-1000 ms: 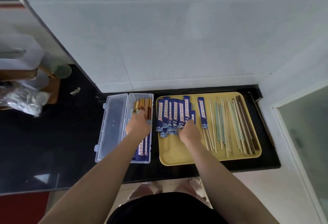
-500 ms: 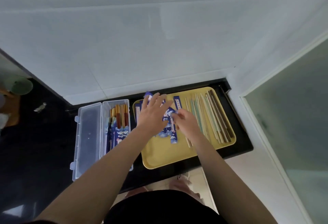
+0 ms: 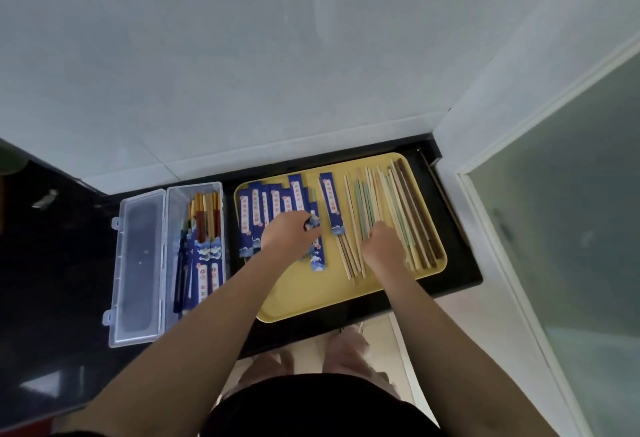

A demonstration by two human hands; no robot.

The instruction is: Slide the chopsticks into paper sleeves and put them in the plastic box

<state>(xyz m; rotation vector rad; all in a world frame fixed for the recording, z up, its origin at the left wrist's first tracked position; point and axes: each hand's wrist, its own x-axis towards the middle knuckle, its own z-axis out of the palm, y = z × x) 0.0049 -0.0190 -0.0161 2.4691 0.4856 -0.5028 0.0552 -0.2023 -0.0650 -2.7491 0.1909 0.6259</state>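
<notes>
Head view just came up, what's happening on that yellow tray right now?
A person is sleeving chopsticks. The left hand pinches a blue paper sleeve from the spread of sleeves on the yellow tray. The right hand rests curled on the loose chopsticks on the tray's right side; whether it grips any is unclear. The open plastic box beside the tray already holds several sleeved pairs.

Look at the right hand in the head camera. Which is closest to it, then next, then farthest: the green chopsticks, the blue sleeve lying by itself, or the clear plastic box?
From the right hand:
1. Green chopsticks: on the yellow tray, under its fingertips.
2. Lone blue sleeve: on the tray, just to its left.
3. Clear plastic box: off the tray, far left on the black counter.
</notes>
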